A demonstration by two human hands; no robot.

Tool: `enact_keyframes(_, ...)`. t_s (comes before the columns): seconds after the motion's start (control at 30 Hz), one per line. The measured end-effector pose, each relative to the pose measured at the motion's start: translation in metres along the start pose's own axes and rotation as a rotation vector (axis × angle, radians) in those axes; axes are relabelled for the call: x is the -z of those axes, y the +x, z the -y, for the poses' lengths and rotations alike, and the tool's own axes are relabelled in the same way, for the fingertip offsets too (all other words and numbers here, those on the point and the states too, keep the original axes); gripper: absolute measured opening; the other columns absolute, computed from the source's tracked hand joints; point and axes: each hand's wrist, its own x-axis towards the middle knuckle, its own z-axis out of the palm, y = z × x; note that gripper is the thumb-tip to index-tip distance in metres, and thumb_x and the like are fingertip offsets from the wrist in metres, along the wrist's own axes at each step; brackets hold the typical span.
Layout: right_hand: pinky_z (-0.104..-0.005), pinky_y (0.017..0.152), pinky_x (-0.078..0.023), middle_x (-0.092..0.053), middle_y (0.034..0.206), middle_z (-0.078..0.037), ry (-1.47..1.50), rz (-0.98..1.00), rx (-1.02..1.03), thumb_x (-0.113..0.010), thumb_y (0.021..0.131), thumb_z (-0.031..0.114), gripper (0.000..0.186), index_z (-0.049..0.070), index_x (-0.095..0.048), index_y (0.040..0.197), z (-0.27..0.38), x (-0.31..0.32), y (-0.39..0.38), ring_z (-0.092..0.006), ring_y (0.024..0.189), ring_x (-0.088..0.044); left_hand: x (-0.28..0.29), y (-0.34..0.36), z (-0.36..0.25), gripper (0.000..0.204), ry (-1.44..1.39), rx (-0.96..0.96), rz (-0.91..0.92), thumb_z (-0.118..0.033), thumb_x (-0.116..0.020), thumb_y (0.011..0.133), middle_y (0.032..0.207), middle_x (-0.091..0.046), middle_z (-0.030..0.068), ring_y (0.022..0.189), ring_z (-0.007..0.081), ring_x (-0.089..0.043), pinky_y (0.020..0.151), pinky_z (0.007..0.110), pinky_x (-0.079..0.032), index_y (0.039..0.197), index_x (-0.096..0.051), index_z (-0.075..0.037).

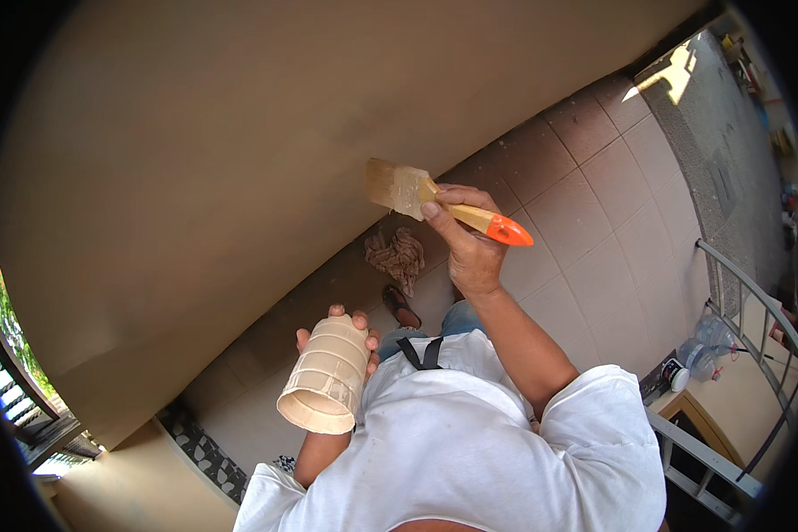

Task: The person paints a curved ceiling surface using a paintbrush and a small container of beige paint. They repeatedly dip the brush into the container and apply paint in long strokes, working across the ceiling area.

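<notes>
The right grip [475, 253] is closed on one flat paintbrush [410, 191] with tan bristles, a smeared ferrule and a yellowish handle ending in a glossy orange tip; whether the bristles touch the smooth beige wall [195, 177] behind them, I cannot tell. The left grip [372, 340] is wrapped around one ribbed, cylindrical cream container [332, 359], tilted with its round mouth toward the person. One crumpled, brownish cloth [396, 257] lies on the square-tiled floor [585, 239], near its edge along the wall. At least two clear plastic bottles [700, 359] show near the floor's right edge.
</notes>
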Motion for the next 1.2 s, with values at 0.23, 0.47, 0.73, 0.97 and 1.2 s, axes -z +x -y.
enact_keyframes(0.23, -0.0397, 0.084, -0.065, -0.075, 0.117, -0.018, 0.456, -0.042, -0.434, -0.069, 0.102, 0.009, 0.021, 0.000, -0.068, 0.122, 0.000, 0.090, 0.000, -0.0257, 0.101, -0.076, 0.016, 0.017, 0.011, 0.058, -0.032, 0.052, -0.017, -0.057, -0.058, 0.109, 0.138, -0.053, 0.0198, 0.120, 0.0413, -0.058, 0.086, 0.055, -0.064, 0.146, -0.050, -0.013)
enact_keyframes(0.47, -0.0359, 0.075, -0.070, -0.073, 0.124, -0.025, 0.336, 0.116, -0.155, -0.072, 0.102, 0.012, 0.018, -0.001, -0.070, 0.115, 0.057, 0.072, -0.012, -0.0264, 0.105, -0.077, 0.019, 0.028, 0.006, 0.057, -0.028, 0.140, -0.008, -0.057, -0.055, 0.109, 0.137, -0.053, 0.0206, 0.121, 0.0420, -0.058, 0.087, 0.056, -0.065, 0.146, -0.051, -0.013)
enact_keyframes(0.73, -0.0295, 0.061, -0.066, -0.076, 0.097, -0.015, 0.237, -0.209, -0.251, -0.079, 0.103, 0.029, 0.028, 0.004, -0.067, 0.102, 0.046, 0.062, -0.055, -0.0218, 0.071, -0.077, 0.034, -0.028, -0.033, 0.057, -0.072, 0.070, 0.081, -0.055, -0.057, 0.110, 0.139, -0.052, 0.0211, 0.125, 0.0421, -0.057, 0.091, 0.057, -0.066, 0.147, -0.051, -0.011)
enact_keyframes(0.97, -0.0256, 0.052, -0.050, -0.071, 0.088, -0.007, 0.324, -0.421, -0.476, -0.078, 0.102, 0.041, 0.036, 0.008, -0.064, 0.103, 0.010, 0.065, -0.103, -0.0141, 0.062, -0.069, 0.083, -0.118, -0.069, 0.058, -0.059, -0.078, -0.008, -0.055, -0.054, 0.111, 0.142, -0.053, 0.0220, 0.126, 0.0442, -0.061, 0.092, 0.057, -0.066, 0.148, -0.051, -0.010)
enact_keyframes(1.2, -0.0254, 0.052, -0.049, -0.071, 0.088, -0.004, 0.309, -0.385, -0.491, -0.074, 0.104, 0.046, 0.037, 0.009, -0.070, 0.105, 0.004, 0.046, -0.154, -0.0117, 0.065, -0.066, 0.113, -0.149, -0.095, 0.059, -0.082, -0.046, 0.073, -0.056, -0.051, 0.112, 0.145, -0.052, 0.0206, 0.132, 0.0435, -0.057, 0.100, 0.059, -0.063, 0.151, -0.049, -0.012)
